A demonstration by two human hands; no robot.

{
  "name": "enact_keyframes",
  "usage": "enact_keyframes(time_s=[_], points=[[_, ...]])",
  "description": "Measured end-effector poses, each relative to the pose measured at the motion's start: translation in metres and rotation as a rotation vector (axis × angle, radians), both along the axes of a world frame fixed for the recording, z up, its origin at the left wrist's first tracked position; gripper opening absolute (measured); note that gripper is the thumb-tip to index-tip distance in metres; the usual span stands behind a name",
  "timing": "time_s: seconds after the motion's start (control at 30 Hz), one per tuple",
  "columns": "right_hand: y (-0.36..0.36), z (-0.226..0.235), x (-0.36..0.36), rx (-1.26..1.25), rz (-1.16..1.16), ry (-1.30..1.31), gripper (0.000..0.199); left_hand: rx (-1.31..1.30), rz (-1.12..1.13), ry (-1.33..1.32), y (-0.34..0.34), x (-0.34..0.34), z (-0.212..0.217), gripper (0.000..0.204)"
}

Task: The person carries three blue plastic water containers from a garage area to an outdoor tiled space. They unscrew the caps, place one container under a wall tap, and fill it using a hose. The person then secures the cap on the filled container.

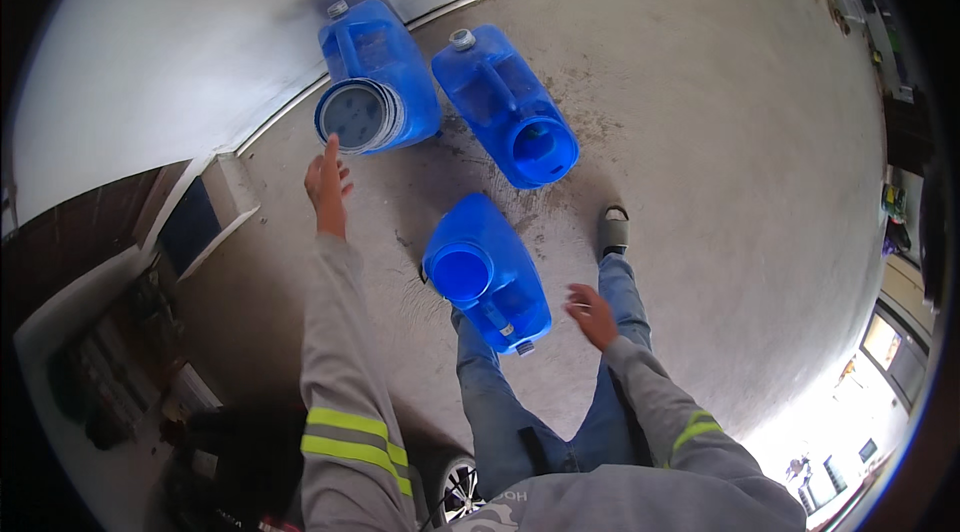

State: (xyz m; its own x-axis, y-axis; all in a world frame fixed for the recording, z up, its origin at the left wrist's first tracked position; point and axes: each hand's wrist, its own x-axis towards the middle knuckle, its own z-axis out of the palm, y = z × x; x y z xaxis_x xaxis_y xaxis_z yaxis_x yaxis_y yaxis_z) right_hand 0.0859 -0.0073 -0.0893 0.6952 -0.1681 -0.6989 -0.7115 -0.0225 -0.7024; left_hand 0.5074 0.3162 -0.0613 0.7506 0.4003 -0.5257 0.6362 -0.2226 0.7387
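Note:
My left hand reaches forward with its fingers apart, the fingertip in line with the lower rim of a grey round lid. That lid covers the wide mouth of a blue plastic jug by the wall; whether I touch it, I cannot tell. A second blue jug stands to its right, its wide mouth uncovered. Close to my legs is a third blue jug, also with an uncovered wide mouth and a small capped spout toward me. Beside it, my right hand hangs open, its fingers loosely spread.
A white wall rises behind the jugs. The concrete floor shows damp, dark marks around them. At left are a low step and dark clutter. A car wheel sits at the lower edge, near my legs.

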Motion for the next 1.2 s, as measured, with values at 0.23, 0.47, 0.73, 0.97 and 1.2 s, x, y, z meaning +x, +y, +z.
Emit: enact_keyframes(time_s=[0.23, 0.47, 0.73, 0.97, 1.2], points=[[-0.100, 0.039, -0.112, -0.263, -0.263, 0.246, 0.036, -0.064, 0.198, -0.014, -0.009, 0.024, 0.000, 0.031], [-0.079, 0.026, -0.126, -0.464, -0.403, 0.114, 0.026, -0.067, 0.107, -0.202, 0.026, -0.051, 0.051, 0.030], [-0.121, 0.041, -0.065, -0.655, -0.012, -0.038, 0.030, 0.549, -0.075, 0.005, 0.029, -0.212, 0.087, 0.028], [-0.150, 0.049, -0.087, -0.610, 0.281, -0.005, 0.030, 0.836, -0.083, -0.112, -0.016, -0.261, 0.056, 0.028], [-0.137, 0.051, -0.120, -0.631, 0.433, -0.023, 0.031, 0.960, -0.324, -0.378, -0.092, -0.297, 0.016, 0.034]])
